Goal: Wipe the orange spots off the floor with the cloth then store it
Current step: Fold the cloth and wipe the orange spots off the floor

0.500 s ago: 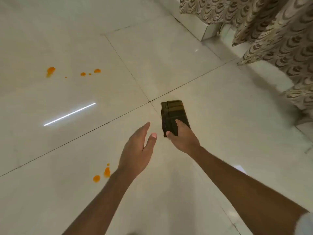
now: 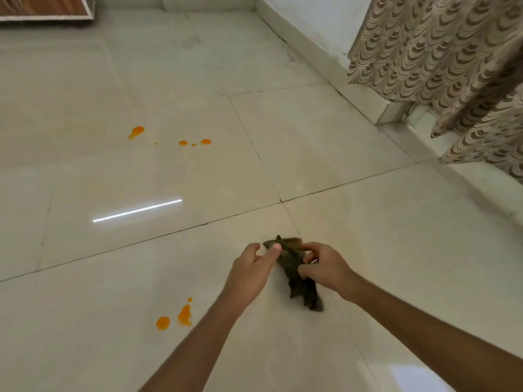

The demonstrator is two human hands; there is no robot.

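A dark olive cloth (image 2: 294, 267) hangs crumpled between both hands above the pale tiled floor (image 2: 368, 236). My right hand (image 2: 322, 264) grips its middle, fingers curled around it. My left hand (image 2: 252, 273) pinches the cloth's upper corner with thumb and fingers. Two larger orange spots (image 2: 175, 318) lie on the floor just left of my left forearm. A second group of orange spots (image 2: 169, 137) sits farther away, up and to the left.
A patterned beige curtain (image 2: 441, 60) hangs at the right above a white skirting ledge (image 2: 334, 69). A wooden panel edge (image 2: 42, 7) shows at the top left. A bright light streak (image 2: 135, 210) reflects on the tiles.
The folded cloth has been lifted off the floor and now hangs loose and crumpled. My left hand, free before, has taken hold of its upper corner. The view has tilted upward.
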